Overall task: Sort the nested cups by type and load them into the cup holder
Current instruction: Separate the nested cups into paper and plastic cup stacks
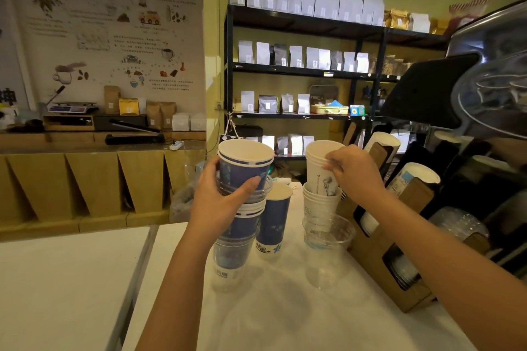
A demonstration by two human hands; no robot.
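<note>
My left hand (221, 202) grips a mixed nested stack (239, 208) of blue paper cups and clear plastic cups, held just above the white counter. My right hand (353, 171) pinches the rim of the white paper cups (319, 171) at the top of a second stack, whose lower part is white paper cups nested in clear plastic cups (325, 248). A single blue paper cup (275, 222) stands between the two stacks. The brown cardboard cup holder (379, 253) sits at the right, with stacks of white and clear cups lying in its slots.
The white counter (285, 308) runs forward under my arms, with a seam to a second table at the left. A dark coffee machine (484, 88) looms at the right. Black shelves of coffee bags (299, 65) stand behind.
</note>
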